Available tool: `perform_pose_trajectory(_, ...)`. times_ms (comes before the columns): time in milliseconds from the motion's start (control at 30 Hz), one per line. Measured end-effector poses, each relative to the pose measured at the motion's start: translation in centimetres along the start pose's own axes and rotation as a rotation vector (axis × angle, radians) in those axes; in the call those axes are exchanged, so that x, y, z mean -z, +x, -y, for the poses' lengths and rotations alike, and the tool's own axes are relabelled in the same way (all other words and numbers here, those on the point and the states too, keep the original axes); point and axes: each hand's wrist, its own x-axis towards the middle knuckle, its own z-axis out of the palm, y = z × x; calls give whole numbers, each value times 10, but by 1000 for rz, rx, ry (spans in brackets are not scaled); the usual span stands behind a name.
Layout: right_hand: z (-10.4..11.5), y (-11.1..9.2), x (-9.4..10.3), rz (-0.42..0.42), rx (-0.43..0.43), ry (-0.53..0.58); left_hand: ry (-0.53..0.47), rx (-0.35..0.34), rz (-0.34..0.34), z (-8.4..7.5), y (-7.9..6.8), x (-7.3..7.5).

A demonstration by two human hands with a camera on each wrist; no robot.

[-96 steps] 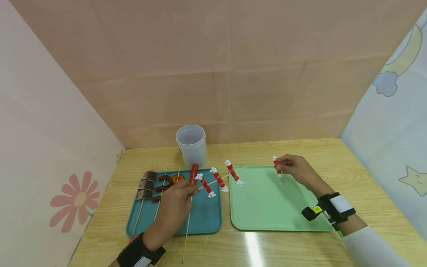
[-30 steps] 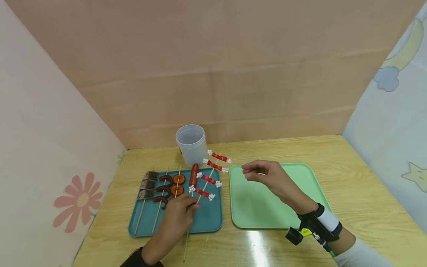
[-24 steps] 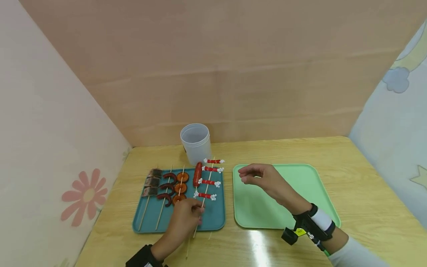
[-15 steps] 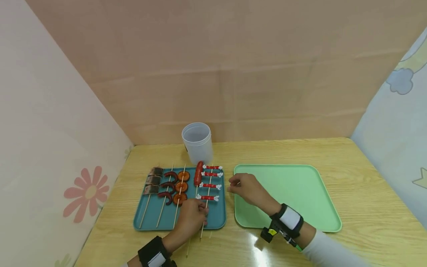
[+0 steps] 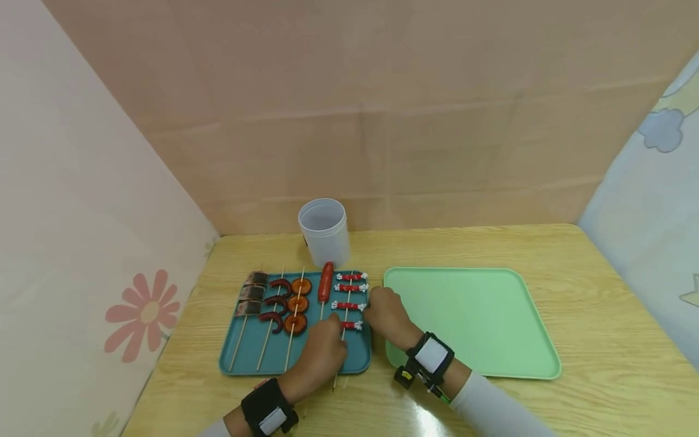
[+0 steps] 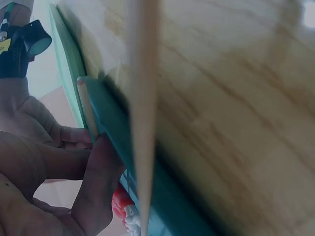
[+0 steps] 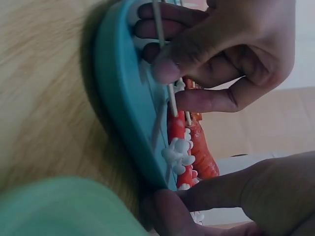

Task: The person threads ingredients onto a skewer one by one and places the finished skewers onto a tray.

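Note:
A skewer of several red pieces with white knobbed ends (image 5: 349,306) lies along the right side of the blue tray (image 5: 360,361). My left hand (image 5: 322,347) pinches its bare stick (image 7: 159,24) near the lower end, just above the tray. At the tray's right rim is my right hand (image 5: 386,314), fingers bent beside the white ends. In the right wrist view its thumb and forefinger (image 7: 211,191) come close together at the rim; whether they grip the rim or a piece is unclear. Left of the held skewer lies a long red sausage on a stick (image 5: 326,282).
The blue tray also bears skewers of orange round slices (image 5: 297,304), curled dark red pieces (image 5: 275,301) and grey-brown pieces (image 5: 250,292). A green tray (image 5: 469,321) stands to the right, under my right wrist. Behind the blue tray is a white plastic cup (image 5: 324,237).
The last red piece has gone from my right hand onto the skewer. My left hand has turned the skewer and lowered it onto the blue tray. My right hand has moved left to the tray's rim.

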Motion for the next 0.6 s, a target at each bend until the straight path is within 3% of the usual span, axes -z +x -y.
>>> perform_pose_trajectory(267, -2, 4, -5, -19, -29, 28, 162, -109, -57, 1, 0, -2)
perform_pose_trajectory(433, -10, -2, -3, -16, 55, 72, 231, -66, -33, 2, -1, 3)
perform_pose_trajectory(533, -13, -11, 10, -83, 125, 50, 302, -20, -50, 0, -1, 11)
perform_pose_trajectory(600, -16, -19, 23, -199, 179, -12, 370, -20, -113, -1, -2, 19)
